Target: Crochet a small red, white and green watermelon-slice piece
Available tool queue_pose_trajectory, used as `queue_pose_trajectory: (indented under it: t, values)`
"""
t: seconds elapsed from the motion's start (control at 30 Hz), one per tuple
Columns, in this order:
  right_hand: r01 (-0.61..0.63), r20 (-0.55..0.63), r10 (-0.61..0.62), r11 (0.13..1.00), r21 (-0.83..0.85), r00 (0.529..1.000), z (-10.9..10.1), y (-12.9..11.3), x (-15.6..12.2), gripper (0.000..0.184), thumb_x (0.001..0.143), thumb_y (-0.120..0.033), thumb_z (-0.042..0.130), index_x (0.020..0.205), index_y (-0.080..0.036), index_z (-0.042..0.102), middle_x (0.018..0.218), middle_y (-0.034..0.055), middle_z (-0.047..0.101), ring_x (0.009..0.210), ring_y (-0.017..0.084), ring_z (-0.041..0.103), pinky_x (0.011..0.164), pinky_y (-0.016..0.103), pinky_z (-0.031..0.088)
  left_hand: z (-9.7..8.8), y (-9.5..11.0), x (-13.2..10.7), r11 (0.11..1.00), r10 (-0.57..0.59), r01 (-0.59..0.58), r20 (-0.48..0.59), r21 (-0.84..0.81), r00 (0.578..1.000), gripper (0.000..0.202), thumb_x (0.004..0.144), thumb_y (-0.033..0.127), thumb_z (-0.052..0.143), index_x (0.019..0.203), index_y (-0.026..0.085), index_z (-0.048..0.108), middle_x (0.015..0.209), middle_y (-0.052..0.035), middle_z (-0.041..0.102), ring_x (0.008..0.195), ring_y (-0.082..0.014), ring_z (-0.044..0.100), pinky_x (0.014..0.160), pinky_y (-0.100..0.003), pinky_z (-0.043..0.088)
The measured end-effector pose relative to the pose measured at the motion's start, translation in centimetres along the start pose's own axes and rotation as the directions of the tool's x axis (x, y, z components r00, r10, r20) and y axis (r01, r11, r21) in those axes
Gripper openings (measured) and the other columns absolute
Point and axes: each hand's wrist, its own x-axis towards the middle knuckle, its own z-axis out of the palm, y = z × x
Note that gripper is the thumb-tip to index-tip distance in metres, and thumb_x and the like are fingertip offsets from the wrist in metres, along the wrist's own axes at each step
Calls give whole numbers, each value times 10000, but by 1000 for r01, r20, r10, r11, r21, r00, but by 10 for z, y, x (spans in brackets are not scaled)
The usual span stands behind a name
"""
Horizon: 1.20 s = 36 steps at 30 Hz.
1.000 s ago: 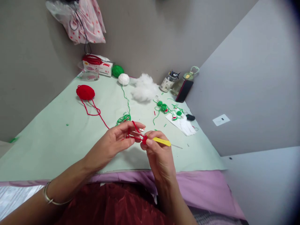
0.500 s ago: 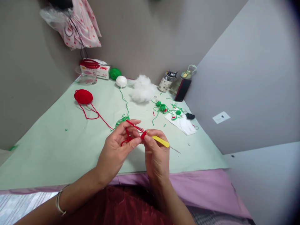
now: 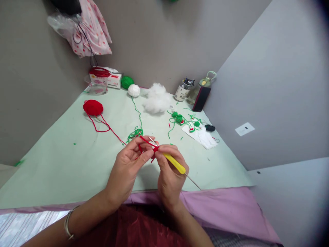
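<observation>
Between my two hands is a small piece of red crochet (image 3: 155, 150). My left hand (image 3: 130, 161) pinches its left side, and red yarn runs taut over the raised index finger. My right hand (image 3: 171, 171) is closed round a crochet hook (image 3: 176, 164) with a yellow grip. The hook's metal tip points up and left at the red work, while its thin rear shaft sticks out below the hand. From my left hand the strand leads back to a red yarn ball (image 3: 93, 107) on the left of the table.
Behind my hands lie tangled green yarn (image 3: 135, 133), a white yarn ball (image 3: 134, 90), a green ball (image 3: 126, 82) and white stuffing (image 3: 156, 98). At right are small green crochet pieces (image 3: 179, 118), white tissue (image 3: 202, 136), a pen cup (image 3: 182, 91), a bottle (image 3: 205, 82) and a phone (image 3: 202, 98).
The hook has tilted more steeply, its rear end lower and its metal tip now showing above the red work. The red strand at my left index finger has shifted slightly.
</observation>
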Motion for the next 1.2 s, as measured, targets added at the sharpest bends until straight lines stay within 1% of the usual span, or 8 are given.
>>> queue_pose_trajectory:
  t: [0.23,0.43,0.53,0.7,0.87,1.0,1.1,1.2]
  values:
    - [36,144,-19,993,-114,989,-15,-5,9,166,1004,-256,666,1066,-310,810,944,15,773,849,162,675,808,334,537,-1,13,2,992,-117,118,42,-32,992,378,853,253,824,1220,199,753,878,3,657,907,-160,601,931,-288,476]
    - [-24,232,27,1000,-13,972,-22,-13,18,149,1016,-253,646,1017,-285,791,821,3,745,732,151,669,701,308,550,-4,15,3,990,-137,132,109,49,985,640,860,231,785,1474,243,601,847,11,643,771,-143,537,676,-245,445]
    - [185,304,-105,951,-249,947,-25,-15,18,180,986,-174,663,1051,-283,791,879,33,763,802,181,697,725,334,576,-4,14,3,993,-90,82,93,86,992,663,865,212,776,1495,272,580,852,21,630,771,-139,544,705,-246,457]
    - [590,335,-487,634,-500,807,-23,-6,10,422,940,-73,683,1263,-335,758,1150,89,794,1019,234,741,857,403,615,-2,10,1,991,-125,121,74,63,989,566,859,264,812,1401,255,650,855,20,639,871,-159,582,893,-296,467]
    - [243,234,-205,959,-149,950,-21,-9,10,290,996,-139,640,1128,-344,796,1067,42,819,984,221,755,839,407,623,-5,16,5,961,-274,276,144,5,951,515,834,335,818,1329,234,715,916,-22,687,940,-205,598,883,-337,437]
    - [-49,247,30,996,70,969,-26,-17,17,166,1031,-253,614,1015,-276,778,955,35,810,769,173,715,730,353,598,-9,21,8,975,-221,214,156,63,963,473,848,324,799,1309,239,737,1000,-44,716,982,-220,601,907,-353,438]
    - [-15,274,18,1000,-10,962,-30,-23,18,202,1051,-226,562,1039,-262,761,968,41,800,766,166,708,747,353,595,-12,21,8,984,-159,145,142,105,977,433,864,320,805,1288,251,750,928,-18,684,938,-196,599,903,-330,454]
    - [256,367,-172,947,-195,914,-33,-25,14,248,1036,-153,540,1145,-267,731,1032,61,801,890,201,747,788,379,613,-14,18,7,984,-82,62,114,169,990,426,882,274,800,1304,287,744,873,14,650,875,-165,593,893,-300,472]
